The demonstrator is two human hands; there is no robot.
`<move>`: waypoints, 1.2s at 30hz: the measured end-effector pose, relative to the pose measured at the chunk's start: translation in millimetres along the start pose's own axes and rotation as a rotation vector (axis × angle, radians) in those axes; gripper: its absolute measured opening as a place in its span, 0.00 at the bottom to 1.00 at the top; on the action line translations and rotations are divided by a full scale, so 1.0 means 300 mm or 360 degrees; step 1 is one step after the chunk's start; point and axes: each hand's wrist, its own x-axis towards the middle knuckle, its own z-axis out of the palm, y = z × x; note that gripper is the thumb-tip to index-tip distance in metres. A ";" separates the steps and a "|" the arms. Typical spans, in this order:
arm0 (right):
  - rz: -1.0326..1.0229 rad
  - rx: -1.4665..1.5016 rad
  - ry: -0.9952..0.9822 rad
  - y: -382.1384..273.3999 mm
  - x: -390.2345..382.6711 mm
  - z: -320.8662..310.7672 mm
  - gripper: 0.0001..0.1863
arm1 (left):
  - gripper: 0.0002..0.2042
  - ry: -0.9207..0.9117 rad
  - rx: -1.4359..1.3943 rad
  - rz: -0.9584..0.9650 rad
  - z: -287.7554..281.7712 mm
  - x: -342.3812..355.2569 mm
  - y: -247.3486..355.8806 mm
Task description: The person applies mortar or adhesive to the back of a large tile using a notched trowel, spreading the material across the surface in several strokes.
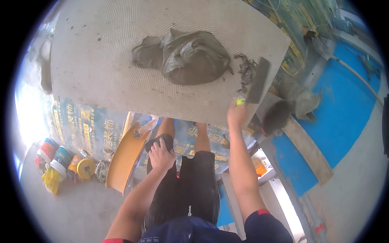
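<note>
Right of centre, the right hand (236,114) grips a trowel (259,79) that, swept outward, could knock crumbs (244,69) off the slab (101,87); the left hand (161,155) rests fingers-spread on shorts (198,184).

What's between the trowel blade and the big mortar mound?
A ragged strip of dark mortar crumbs lies on the combed slab between them, in the head view.

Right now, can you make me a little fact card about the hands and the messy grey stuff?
Right hand: gripping a dark grey, flat rectangular trowel
Left hand: seems to rest on black fabric shorts
Messy stuff: thick, wet-looking grey paste, heaped
Under it: large, pale grey, ridged flat slab
Far right: bright blue flat sheet
</note>
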 end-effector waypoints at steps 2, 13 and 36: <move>-0.0053 0.0028 -0.0065 -0.009 0.014 -0.006 0.25 | 0.36 0.0000 -0.0017 -0.0003 0.008 -0.003 -0.013; -0.0016 0.0145 0.0101 -0.078 0.033 -0.029 0.24 | 0.35 -0.0026 -0.0020 -0.0054 -0.015 0.000 -0.026; -0.0127 0.0537 -0.0598 0.590 0.264 -0.154 0.23 | 0.36 0.0078 0.0152 -0.0084 0.057 -0.033 0.102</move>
